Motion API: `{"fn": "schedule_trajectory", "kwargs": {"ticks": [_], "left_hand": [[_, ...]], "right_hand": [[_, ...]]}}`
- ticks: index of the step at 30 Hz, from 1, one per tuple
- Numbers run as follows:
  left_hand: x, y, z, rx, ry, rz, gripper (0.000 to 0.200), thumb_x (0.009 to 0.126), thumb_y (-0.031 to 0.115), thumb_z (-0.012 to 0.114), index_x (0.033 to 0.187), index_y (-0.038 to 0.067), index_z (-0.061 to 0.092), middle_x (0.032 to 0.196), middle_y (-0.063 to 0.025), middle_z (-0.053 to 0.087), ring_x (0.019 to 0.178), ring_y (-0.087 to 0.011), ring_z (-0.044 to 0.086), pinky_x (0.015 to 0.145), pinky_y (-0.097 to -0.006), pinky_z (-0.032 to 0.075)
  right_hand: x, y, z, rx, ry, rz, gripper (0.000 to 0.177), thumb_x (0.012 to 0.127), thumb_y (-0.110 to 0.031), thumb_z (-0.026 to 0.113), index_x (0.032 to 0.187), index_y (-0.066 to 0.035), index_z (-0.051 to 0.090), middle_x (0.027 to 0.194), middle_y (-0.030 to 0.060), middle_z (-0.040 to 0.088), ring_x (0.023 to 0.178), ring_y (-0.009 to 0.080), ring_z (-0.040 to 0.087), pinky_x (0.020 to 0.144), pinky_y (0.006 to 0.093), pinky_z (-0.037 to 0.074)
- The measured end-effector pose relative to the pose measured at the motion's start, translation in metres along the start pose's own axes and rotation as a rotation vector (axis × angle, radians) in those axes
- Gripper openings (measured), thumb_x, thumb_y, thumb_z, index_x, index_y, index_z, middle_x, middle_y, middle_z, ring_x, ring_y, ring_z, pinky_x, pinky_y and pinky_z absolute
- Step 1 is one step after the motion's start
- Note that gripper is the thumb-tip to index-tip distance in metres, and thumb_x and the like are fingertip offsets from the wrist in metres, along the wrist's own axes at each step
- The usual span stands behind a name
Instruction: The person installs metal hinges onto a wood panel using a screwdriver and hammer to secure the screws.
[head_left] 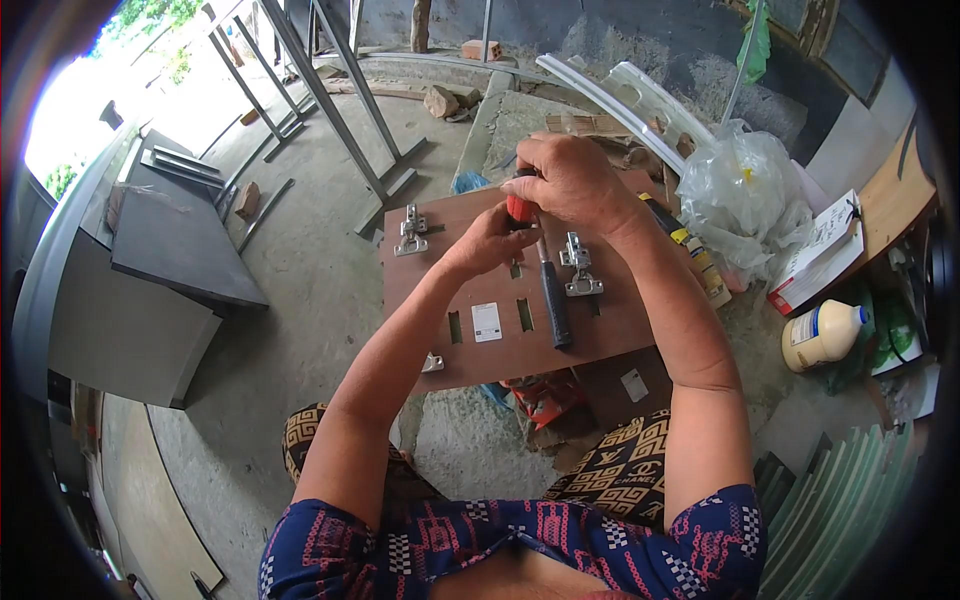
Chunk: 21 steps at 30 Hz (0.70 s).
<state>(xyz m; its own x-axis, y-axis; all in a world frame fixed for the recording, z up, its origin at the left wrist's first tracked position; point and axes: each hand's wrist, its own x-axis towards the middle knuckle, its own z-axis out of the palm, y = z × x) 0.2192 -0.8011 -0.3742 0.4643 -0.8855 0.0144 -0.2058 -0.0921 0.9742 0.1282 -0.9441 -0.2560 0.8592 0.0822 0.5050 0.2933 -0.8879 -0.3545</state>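
Note:
A brown wooden panel [620, 335] with several slots lies in front of me. My right hand [570, 180] grips the red handle of a screwdriver [519, 208] held upright over the panel. My left hand [492, 240] steadies the screwdriver's lower end against the board. A metal hinge [411, 231] sits at the panel's far left corner, and a second hinge [580, 268] lies just right of my hands. A hammer with a dark handle [554, 300] rests on the panel between the slots and the right hinge. A white sticker [487, 322] is on the panel.
A clear plastic bag [742, 195] and a white bottle [825, 335] sit to the right, next to a small box [815, 255]. Dark boards [180, 245] lie on the concrete at left. Metal frame legs [340, 100] stand beyond. A small metal bracket [432, 363] rests at the panel's near edge.

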Motion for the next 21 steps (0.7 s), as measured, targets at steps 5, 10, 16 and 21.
{"fn": "schedule_trajectory", "kwargs": {"ticks": [5,10,16,21], "left_hand": [[-0.001,0.002,0.000,-0.029,-0.008,0.010,0.037,0.089,0.023,0.065,0.115,0.002,0.050,0.083,-0.0031,0.059,0.066,-0.0093,0.058,0.054,-0.0247,0.049],[-0.001,0.001,0.000,-0.009,-0.005,0.002,0.035,0.089,0.024,0.064,0.114,0.002,0.050,0.082,-0.0030,0.059,0.066,-0.0093,0.058,0.053,-0.0245,0.049],[-0.001,0.000,-0.004,0.029,-0.018,-0.002,0.032,0.091,0.028,0.062,0.109,0.003,0.057,0.087,-0.0032,0.062,0.070,-0.0103,0.062,0.056,-0.0239,0.049],[-0.002,0.004,0.001,-0.027,-0.007,0.011,0.032,0.089,0.025,0.064,0.109,0.002,0.052,0.081,-0.0037,0.060,0.066,-0.0098,0.060,0.053,-0.0243,0.049]], "right_hand": [[0.001,-0.002,0.000,-0.163,0.025,0.013,0.039,0.070,-0.041,0.075,0.071,-0.004,0.063,0.069,0.0144,0.063,0.068,0.0314,0.065,0.062,0.0406,0.050],[0.003,-0.014,-0.008,-0.287,-0.100,0.131,0.042,0.070,-0.045,0.075,0.071,-0.004,0.063,0.069,0.0136,0.063,0.066,0.0307,0.064,0.061,0.0390,0.051],[-0.007,0.000,-0.006,0.152,-0.033,-0.105,0.029,0.074,-0.028,0.072,0.079,-0.001,0.064,0.082,0.0147,0.063,0.078,0.0318,0.063,0.073,0.0376,0.050],[-0.005,0.009,0.001,0.204,-0.076,-0.096,0.022,0.075,-0.019,0.069,0.083,0.001,0.063,0.087,0.0163,0.061,0.086,0.0330,0.062,0.079,0.0389,0.049]]}}
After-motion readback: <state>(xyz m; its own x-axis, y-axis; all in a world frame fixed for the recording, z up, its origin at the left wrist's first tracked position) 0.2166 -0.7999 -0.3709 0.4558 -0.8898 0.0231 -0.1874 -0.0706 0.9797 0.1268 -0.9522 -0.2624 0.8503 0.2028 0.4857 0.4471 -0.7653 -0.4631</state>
